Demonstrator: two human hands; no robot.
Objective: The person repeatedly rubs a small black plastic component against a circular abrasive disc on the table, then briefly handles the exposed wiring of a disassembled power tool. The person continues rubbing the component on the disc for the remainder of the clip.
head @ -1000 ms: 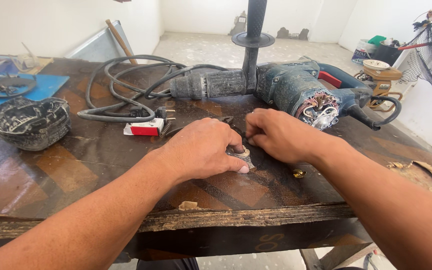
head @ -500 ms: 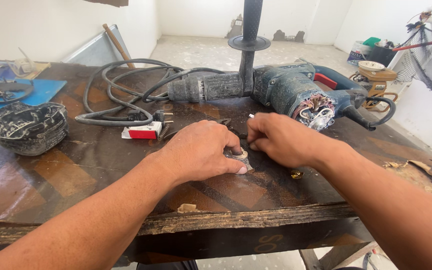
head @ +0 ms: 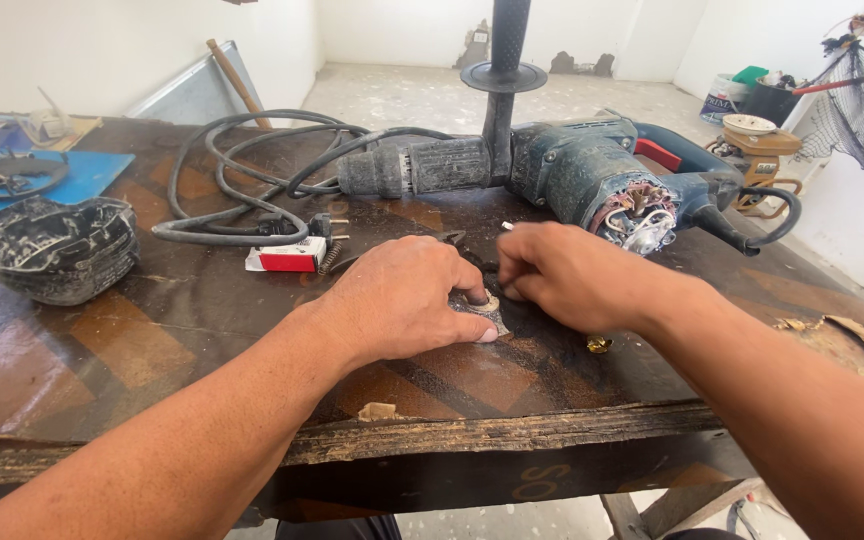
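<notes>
My left hand and my right hand meet over a small grey metal part lying on the dark wooden workbench. The left fingers press down on the part and the right fingertips pinch at its top; most of it is hidden under them. Just behind my hands lies a blue-green rotary hammer drill with its motor windings exposed and a black side handle standing upright. A small brass piece rests on the bench under my right wrist.
A coiled black power cable lies at the back left, with a small red and white box beside it. A black plastic housing sits at the left by a blue sheet. Buckets and netting stand at the right.
Both hands stay on the small part. The right fingers have shifted slightly at its top; the view has tilted a little.
</notes>
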